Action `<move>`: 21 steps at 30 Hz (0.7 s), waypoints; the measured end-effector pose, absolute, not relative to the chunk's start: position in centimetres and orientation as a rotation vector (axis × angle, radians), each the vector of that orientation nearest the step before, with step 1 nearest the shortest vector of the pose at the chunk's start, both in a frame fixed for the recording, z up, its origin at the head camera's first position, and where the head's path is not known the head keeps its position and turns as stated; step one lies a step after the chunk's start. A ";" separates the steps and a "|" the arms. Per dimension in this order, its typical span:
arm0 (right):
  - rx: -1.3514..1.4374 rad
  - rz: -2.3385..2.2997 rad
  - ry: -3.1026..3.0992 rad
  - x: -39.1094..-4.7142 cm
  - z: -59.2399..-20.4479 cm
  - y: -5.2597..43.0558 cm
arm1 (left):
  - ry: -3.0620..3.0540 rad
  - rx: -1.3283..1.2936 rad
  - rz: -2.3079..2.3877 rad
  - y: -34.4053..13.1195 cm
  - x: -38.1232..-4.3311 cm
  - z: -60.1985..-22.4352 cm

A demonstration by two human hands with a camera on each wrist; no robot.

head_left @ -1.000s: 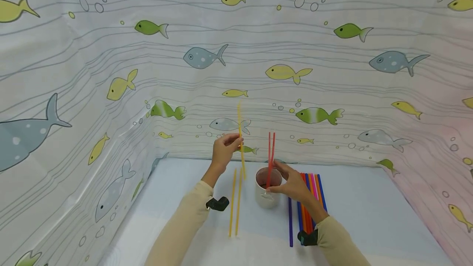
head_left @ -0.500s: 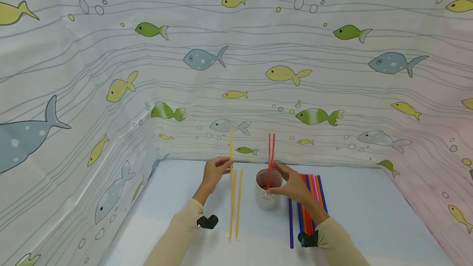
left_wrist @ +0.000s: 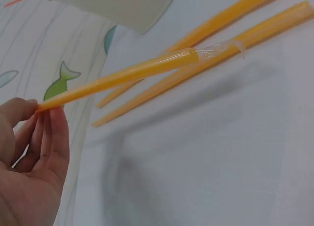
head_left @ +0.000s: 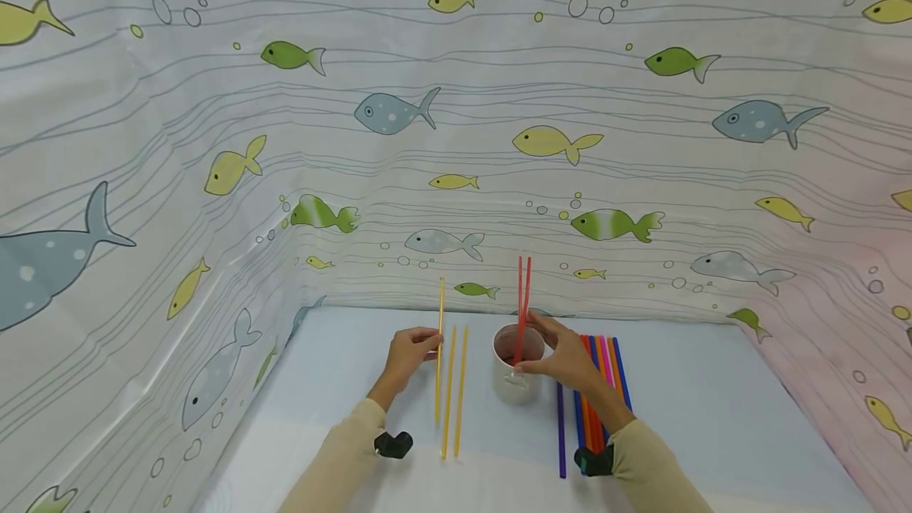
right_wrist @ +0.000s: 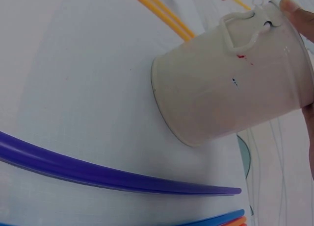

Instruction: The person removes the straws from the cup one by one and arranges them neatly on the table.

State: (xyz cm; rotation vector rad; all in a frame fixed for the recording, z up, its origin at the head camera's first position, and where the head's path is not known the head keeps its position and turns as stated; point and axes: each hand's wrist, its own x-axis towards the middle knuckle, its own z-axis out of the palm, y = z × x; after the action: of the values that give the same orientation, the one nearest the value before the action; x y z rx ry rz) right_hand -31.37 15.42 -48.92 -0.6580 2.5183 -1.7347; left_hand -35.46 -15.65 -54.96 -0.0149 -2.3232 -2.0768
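My left hand (head_left: 408,356) pinches a yellow drinking straw (head_left: 438,394) between thumb and fingertips near its upper part. In the left wrist view the straw (left_wrist: 127,75) slants over the table, a clear wrapper (left_wrist: 221,49) crumpled past its end. Two more yellow straws (head_left: 460,398) lie side by side just to its right. My right hand (head_left: 568,352) grips the small white pail (head_left: 514,386) at its rim, thumb near side, fingers at the far side. Two red straws (head_left: 523,291) stand in the pail, leaning slightly. The right wrist view shows the pail's side (right_wrist: 225,88) with its looped lug.
Right of the pail lies a purple straw (head_left: 561,434), then a row of blue, orange, red and pink straws (head_left: 606,362), partly under my right forearm. A fish-print sheet (head_left: 641,165) walls the white table (head_left: 712,418) at the back and sides.
My left hand has moved left and down with the yellow straw, from above the table's back edge to beside the two lying straws. The right hand and pail have stayed put.
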 end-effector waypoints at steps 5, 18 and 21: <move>-0.662 -1.731 2.525 -31.4 -49.0 15.4 | -2.362 0.037 -2.076 -15.8 -35.1 -56.2; -0.639 -1.747 2.568 -33.3 -52.0 15.8 | -2.428 0.123 -2.032 -15.8 -34.4 -58.2; -0.633 -1.753 2.566 -33.3 -52.1 15.8 | -2.435 0.107 -2.038 -15.7 -34.1 -58.3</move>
State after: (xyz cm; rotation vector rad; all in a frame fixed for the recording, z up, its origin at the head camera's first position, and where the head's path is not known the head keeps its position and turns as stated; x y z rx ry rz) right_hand -33.29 15.80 -52.13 -0.6326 2.5664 -1.7532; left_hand -34.13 -15.70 -58.32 0.1066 -2.4354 -2.0380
